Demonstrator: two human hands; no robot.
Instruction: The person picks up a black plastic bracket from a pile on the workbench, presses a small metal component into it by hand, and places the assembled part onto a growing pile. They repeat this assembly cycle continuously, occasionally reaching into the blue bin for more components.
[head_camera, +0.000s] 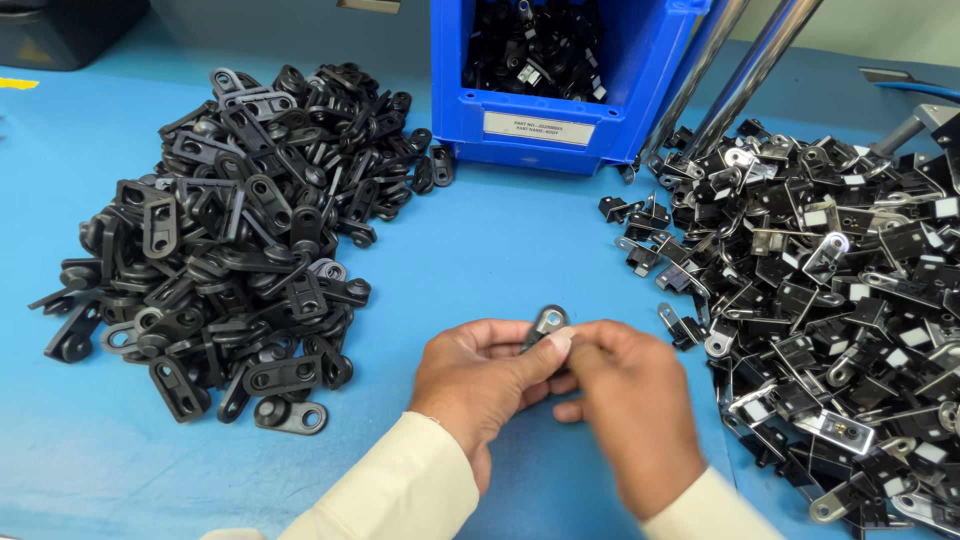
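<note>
A smooth blue table (480, 260) carries two heaps too dense to count: matte black plastic brackets (230, 230) with rounded, holed ends at left, and black-and-bright-metal clips (840, 300) at right, cut off by the frame edge. One glossy blue bin (560, 80) holds more dark parts, its top cropped. Two steel tubes (730, 70) lean beside it. The left hand (480, 375) and right hand (625, 410) pinch one small bracket piece (547, 323) together over the table's middle, fingers mostly hiding it.
</note>
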